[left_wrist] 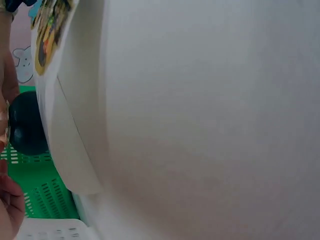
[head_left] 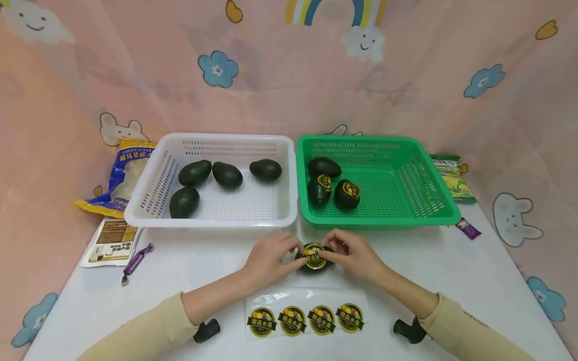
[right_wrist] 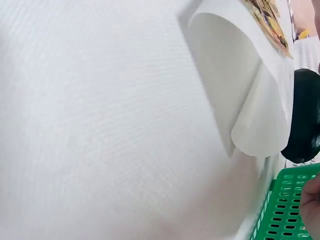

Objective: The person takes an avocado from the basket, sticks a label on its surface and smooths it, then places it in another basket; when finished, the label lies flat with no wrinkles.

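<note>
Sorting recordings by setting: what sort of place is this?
Probably a staged tabletop set: a cartoon-print cloth hangs behind a white table, where a white basket and green basket stand side by side.

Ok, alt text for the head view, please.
A person's left hand and right hand hold an avocado bearing a round sticker on a white table. Behind, a white basket holds four avocados and a green basket three; a sheet of four stickers lies in front.

My left forearm (head_left: 221,295) and right forearm (head_left: 406,289) slant forward and inward; my left hand (head_left: 271,256) and right hand (head_left: 356,254) face each other, just apart, thumbs (head_left: 335,257) pointing inward, fingers (head_left: 289,243) bent.
</note>
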